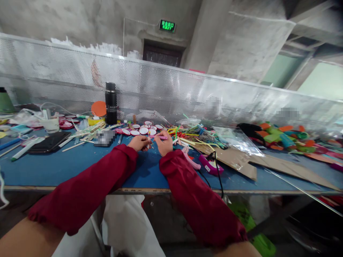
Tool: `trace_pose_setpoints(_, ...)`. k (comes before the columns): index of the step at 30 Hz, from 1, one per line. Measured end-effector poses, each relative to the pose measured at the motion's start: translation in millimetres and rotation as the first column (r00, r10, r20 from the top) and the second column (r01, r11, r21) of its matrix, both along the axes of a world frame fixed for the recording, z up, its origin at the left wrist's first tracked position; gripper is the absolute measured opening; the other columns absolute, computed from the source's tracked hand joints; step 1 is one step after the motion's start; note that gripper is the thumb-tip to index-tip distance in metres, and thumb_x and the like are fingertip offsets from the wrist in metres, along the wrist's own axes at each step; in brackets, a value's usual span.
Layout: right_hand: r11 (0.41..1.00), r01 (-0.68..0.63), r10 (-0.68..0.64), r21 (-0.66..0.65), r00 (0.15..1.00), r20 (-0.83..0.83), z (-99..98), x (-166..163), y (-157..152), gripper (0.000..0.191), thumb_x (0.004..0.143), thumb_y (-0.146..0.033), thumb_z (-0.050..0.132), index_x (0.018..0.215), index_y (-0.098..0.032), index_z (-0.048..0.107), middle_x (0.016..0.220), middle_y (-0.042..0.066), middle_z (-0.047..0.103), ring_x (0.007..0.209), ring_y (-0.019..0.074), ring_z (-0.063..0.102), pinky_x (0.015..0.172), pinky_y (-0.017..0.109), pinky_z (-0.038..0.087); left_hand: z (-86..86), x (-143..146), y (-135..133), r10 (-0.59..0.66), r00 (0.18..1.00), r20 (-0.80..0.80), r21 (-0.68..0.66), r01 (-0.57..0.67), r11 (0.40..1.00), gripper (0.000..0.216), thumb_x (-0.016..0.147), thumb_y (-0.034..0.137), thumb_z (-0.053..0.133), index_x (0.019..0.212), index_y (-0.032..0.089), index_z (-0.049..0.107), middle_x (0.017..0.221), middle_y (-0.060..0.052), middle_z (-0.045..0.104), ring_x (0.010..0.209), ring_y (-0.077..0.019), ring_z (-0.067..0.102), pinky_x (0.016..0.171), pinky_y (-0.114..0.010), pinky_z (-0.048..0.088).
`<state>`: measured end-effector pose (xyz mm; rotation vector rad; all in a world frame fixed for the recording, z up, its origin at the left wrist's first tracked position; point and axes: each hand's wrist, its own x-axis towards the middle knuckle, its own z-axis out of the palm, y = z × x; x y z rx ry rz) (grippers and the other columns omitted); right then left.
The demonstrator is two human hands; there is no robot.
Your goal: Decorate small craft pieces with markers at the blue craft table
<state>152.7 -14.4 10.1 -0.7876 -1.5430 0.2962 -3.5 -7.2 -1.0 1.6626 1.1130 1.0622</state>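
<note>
1. The right hand point(164, 143) grips a pink pen-like tool point(162, 137) over the table point(146, 171), seemingly for control
2. Just beside, the left hand point(139, 143) curls; its grasp cannot be told
3. White discs point(144, 131) lie beyond, probably within reach

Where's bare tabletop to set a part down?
Widest: blue tabletop at front left, between the flat black case, left sleeve and front edge. Smaller: between the sleeves, nearer than left hand and right hand. Crowded: beyond the hands, red-rimmed white discs and coloured stems; rightward, cardboard, clear bag.
</note>
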Motion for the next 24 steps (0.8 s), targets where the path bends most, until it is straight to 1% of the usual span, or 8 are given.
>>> trace_pose_setpoints(11,0.999,0.042,-0.042,0.010,0.999,-0.002,-0.6,1.3,1.7,0.009,0.075,-0.024,0.054,0.066,-0.022,0.053,0.062,-0.004,0.056,0.063,0.0139,0.052,0.063,0.027,0.041,-3.7,-1.5,3.7,0.003,0.998,-0.060,0.023,-0.002,1.000,0.028,0.076,0.042,0.065,0.069,0.015,0.062,0.056,0.001,0.063,0.046,-0.0088,0.056,0.044,-0.019,0.043)
trace_pose_setpoints(20,1.000,0.027,-0.027,-0.002,1.000,-0.004,-1.0,1.2,3.6,0.008,0.075,-0.023,0.054,0.066,-0.022,0.054,0.062,-0.004,0.056,0.063,0.0141,0.051,0.063,0.027,0.041,-1.5,-1.5,0.5,0.005,0.997,-0.082,0.050,-0.001,0.999,0.029,0.076,0.042,0.064,0.067,0.014,0.062,0.053,0.001,0.060,0.045,-0.0086,0.055,0.043,-0.019,0.042)
trace_pose_setpoints(24,0.999,0.037,-0.037,-0.001,0.999,0.005,-2.3,1.6,3.9,0.010,0.075,-0.023,0.054,0.065,-0.022,0.053,0.062,-0.004,0.055,0.062,0.0142,0.051,0.062,0.027,0.041,-2.2,-1.6,1.6,0.012,0.998,-0.067,0.035,-0.009,0.999,0.029,0.075,0.042,0.066,0.067,0.015,0.061,0.057,0.001,0.062,0.045,-0.0081,0.054,0.042,-0.018,0.041)
